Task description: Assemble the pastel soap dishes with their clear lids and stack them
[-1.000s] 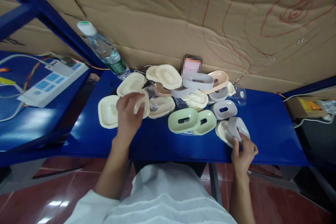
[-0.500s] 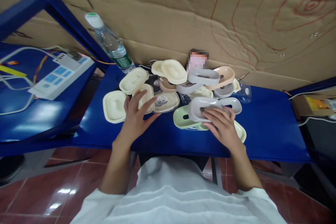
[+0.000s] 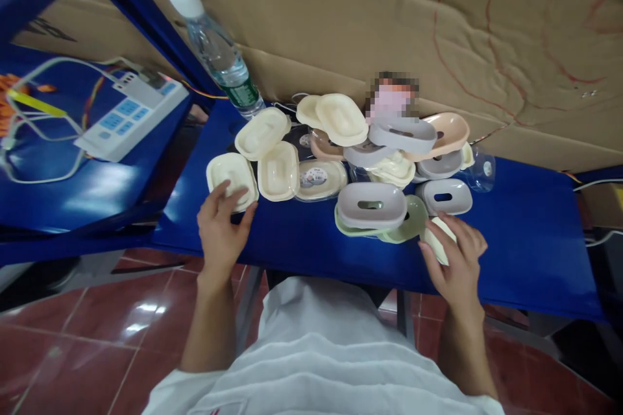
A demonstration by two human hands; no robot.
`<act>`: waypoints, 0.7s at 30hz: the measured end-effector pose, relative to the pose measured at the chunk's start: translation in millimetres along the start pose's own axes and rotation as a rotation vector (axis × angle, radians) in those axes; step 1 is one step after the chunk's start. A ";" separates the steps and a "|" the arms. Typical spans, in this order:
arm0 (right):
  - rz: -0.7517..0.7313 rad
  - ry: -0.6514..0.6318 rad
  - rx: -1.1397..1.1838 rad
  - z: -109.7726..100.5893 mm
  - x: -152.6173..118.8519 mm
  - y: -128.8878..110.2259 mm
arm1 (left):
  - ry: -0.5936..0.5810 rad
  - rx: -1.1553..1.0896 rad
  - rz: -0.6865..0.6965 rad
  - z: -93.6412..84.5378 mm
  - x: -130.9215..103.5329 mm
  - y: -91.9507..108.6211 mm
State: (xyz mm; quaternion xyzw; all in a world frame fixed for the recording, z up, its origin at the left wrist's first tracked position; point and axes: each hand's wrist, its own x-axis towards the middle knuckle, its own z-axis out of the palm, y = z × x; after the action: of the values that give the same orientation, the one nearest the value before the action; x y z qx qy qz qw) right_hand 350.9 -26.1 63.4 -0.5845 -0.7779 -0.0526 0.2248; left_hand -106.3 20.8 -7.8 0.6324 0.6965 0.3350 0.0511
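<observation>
Past the left edge of the blue tabletop [image 3: 530,243], a power strip [image 3: 121,123] lies on a separate blue surface, with white cables [image 3: 46,175] looped beside it. At the tabletop's back left corner stands a water bottle [image 3: 219,55]. Near the left edge, my left hand [image 3: 221,230] is over a cream dish [image 3: 222,167], fingers spread; I cannot tell whether they grip it. Behind it lies a second dish [image 3: 261,134], and to the right a third dish [image 3: 279,172], with a labelled dish [image 3: 337,178] in clear wrapping beside that. Close to the back edge, two overlapping pale pieces [image 3: 341,118] lie partly over a brown dish [image 3: 324,148]. Around the middle, nearer the front edge, a grey oval dish [image 3: 372,196] sits on green dishes [image 3: 415,219]. Behind these are more grey dishes [image 3: 403,136], with a peach dish [image 3: 450,133] overlapping them, and a smaller grey dish [image 3: 450,196] lies further forward. Right of middle, by the front edge, my right hand [image 3: 457,259] has thumb and fingers closed about a pale cream piece [image 3: 438,243]. Behind it, toward the back edge, is a clear cover [image 3: 483,172].
</observation>
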 end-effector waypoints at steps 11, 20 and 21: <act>0.450 -0.008 -0.190 18.4 -92.1 38.7 | 0.383 -0.163 0.047 -9.4 25.4 58.7; 0.508 0.028 -0.091 26.1 -89.4 41.6 | 0.197 -0.186 0.046 26.5 33.3 86.7; 0.508 0.035 -0.078 26.7 -89.6 41.9 | 0.191 -0.180 0.042 25.8 29.6 86.5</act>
State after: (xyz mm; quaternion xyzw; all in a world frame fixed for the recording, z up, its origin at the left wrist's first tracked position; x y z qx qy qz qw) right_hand 401.7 -83.2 -4.9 -0.7684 -0.5994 -0.0344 0.2216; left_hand -26.1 56.1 28.7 0.6051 0.6518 0.4559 0.0341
